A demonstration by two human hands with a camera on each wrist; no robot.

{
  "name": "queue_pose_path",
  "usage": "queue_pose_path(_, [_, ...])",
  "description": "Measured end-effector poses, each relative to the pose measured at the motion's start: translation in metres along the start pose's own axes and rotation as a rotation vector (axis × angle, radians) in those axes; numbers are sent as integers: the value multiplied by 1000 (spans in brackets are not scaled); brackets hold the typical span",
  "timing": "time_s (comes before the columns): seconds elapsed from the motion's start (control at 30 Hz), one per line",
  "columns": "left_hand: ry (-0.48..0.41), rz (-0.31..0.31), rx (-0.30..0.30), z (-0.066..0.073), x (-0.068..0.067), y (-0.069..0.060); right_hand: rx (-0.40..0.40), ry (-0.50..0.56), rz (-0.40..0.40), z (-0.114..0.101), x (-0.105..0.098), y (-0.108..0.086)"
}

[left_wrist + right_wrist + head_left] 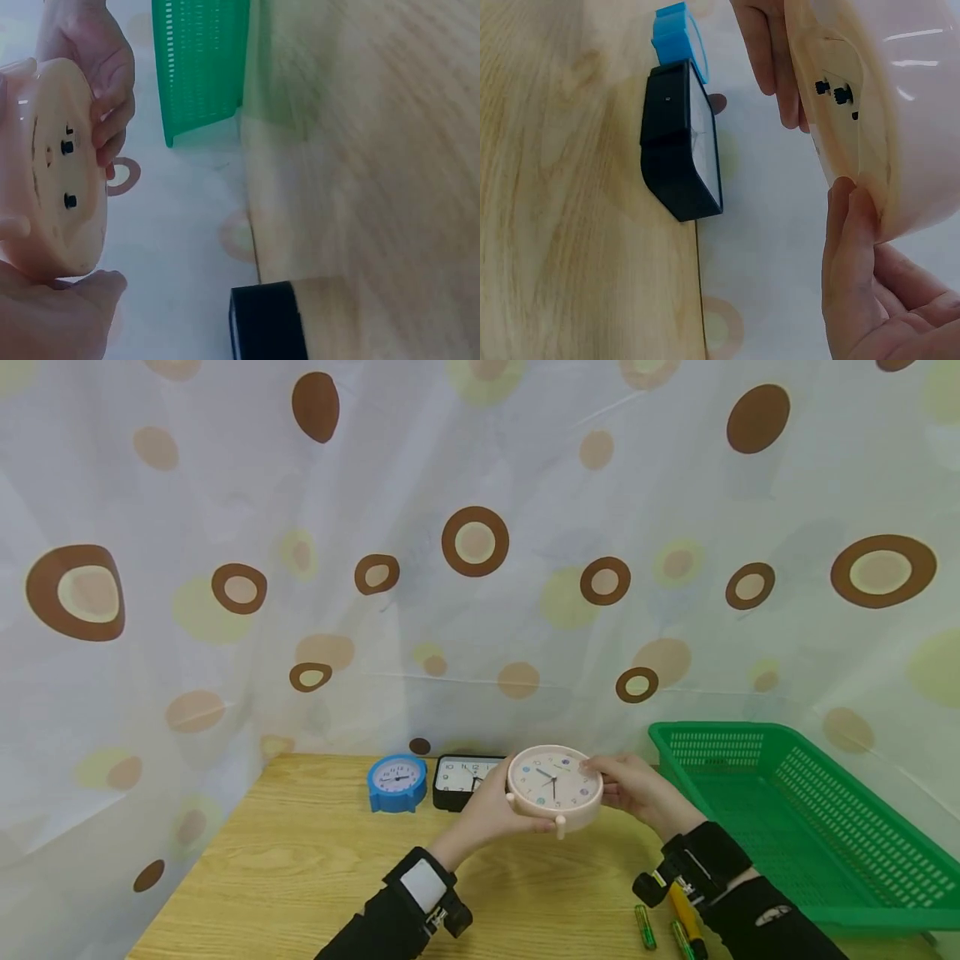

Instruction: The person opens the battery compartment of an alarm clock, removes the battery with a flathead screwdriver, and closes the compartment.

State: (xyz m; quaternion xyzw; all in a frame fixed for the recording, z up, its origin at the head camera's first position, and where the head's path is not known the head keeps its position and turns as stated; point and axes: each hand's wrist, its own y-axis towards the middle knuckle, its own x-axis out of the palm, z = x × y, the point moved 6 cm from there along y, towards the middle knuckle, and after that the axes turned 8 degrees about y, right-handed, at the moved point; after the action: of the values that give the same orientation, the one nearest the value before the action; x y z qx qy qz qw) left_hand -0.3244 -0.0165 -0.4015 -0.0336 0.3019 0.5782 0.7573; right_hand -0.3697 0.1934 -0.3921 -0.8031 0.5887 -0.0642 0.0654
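Note:
A round pale pink alarm clock (553, 789) is held above the table between both hands, its dial tipped upward. My left hand (489, 808) grips its left side, thumb along the front near the small feet. On the right edge, my right hand (647, 792) pinches the rim between thumb and fingers. The left wrist view shows the clock's back (64, 172) with black knobs, and the right wrist view shows those knobs (843, 94) too. Behind the left hand stands a black rectangular clock (453, 783), partly covered, beside a blue clock (397, 783).
A green basket (862, 920) stands on the right of the wooden table (300, 860). Green batteries (645, 928) and a yellow-and-black tool (685, 912), partly hidden by the right forearm, lie near the front. A dotted curtain (540, 635) hangs behind.

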Motion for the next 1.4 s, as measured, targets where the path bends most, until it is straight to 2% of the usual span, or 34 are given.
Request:
queue_pose_path(0.13, [-30,36,-17,-5,1,-7,4,11,-4,7,6,-1])
queue_pose_path(0.33, [-59,57,-51,-9,2,-15,7,43,-25,18,11,-6])
queue_pose_path(0.6, [-39,45,-94,-15,7,-21,7,37,-66,26,10,-8])
queue_pose_path(0.9, [-19,21,-88,-16,10,-22,4,-5,-26,26,7,-10])
queue_pose_path(1.03, [101,7,-74,-15,4,-24,-8,-107,18,21,7,-11])
queue_pose_path(1.17, [290,-14,-49,-6,-7,-27,-20,-233,60,14,7,-13])
queue_pose_path(1.23, [418,-34,-25,4,-11,-28,-19,-275,74,10,7,-13])
queue_pose_path(1.3, [562,-69,27,16,-11,-27,-24,-314,75,8,8,-12])
queue_pose_path(1.4, [769,-140,152,35,-3,-26,-32,-378,76,6,12,-11])
